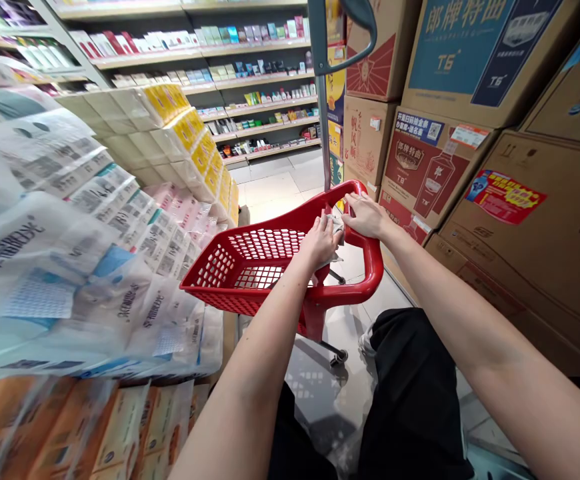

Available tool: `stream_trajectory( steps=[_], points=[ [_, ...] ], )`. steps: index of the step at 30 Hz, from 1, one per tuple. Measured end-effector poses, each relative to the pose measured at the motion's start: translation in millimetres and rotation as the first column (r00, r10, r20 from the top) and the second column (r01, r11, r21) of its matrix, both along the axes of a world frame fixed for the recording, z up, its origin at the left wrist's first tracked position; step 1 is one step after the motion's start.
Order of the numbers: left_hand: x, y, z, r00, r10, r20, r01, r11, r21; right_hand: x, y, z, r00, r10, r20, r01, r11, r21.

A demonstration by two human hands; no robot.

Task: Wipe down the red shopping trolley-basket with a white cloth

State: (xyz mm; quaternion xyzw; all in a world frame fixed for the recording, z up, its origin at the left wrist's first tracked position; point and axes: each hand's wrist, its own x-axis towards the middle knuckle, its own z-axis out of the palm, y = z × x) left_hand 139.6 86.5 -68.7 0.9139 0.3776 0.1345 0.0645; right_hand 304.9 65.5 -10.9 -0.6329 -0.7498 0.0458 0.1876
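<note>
Cart (280,220) between piled packs (85,267), left, and stacked cartons (420,160), right. Shelves (250,50) beyond, goods (255,35) on them. Floor (315,390) under cart.

- The left arm (257,373) is bare and reaches out from the bottom, leaning to the right.
- The left wrist (311,257) is about in line with the arm.
- The left hand (323,240) shows its back, with the fingers close together and pointing ahead.
- The right arm (463,313) is bare too, and slants in from the bottom right corner, almost straight.
- The right wrist (386,229) sits a bit higher up than the left one.
- The right hand (366,215) is near the left hand, back up, fingers pointing left.
- The hands look small, so I can't say how tightly the fingers curl.
</note>
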Motion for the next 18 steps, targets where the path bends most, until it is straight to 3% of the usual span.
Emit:
stream_trajectory(
  steps=[6, 11, 18],
  points=[
    [10.3, 41.8, -5.5, 0.994, 0.069, 0.084, -0.067, 0.997, -0.037, -0.8, 1.4, 1.3, 1.0, 0.003, 0.009, -0.003, 1.0, -0.01],
    [17.5, 74.4, -10.1, 0.981, 0.054, 0.185, -0.048, 0.998, -0.035, -1.8, 3.2, 0.5, 1.0, -0.006, 0.019, 0.006, 1.0, -0.004],
    [19.6, 98.1, -23.4, 0.975, 0.109, 0.196, -0.11, 0.994, -0.007, -8.4, 10.7, -2.4, 0.997, -0.075, -0.018, 0.076, 0.997, 0.034]
  ],
)
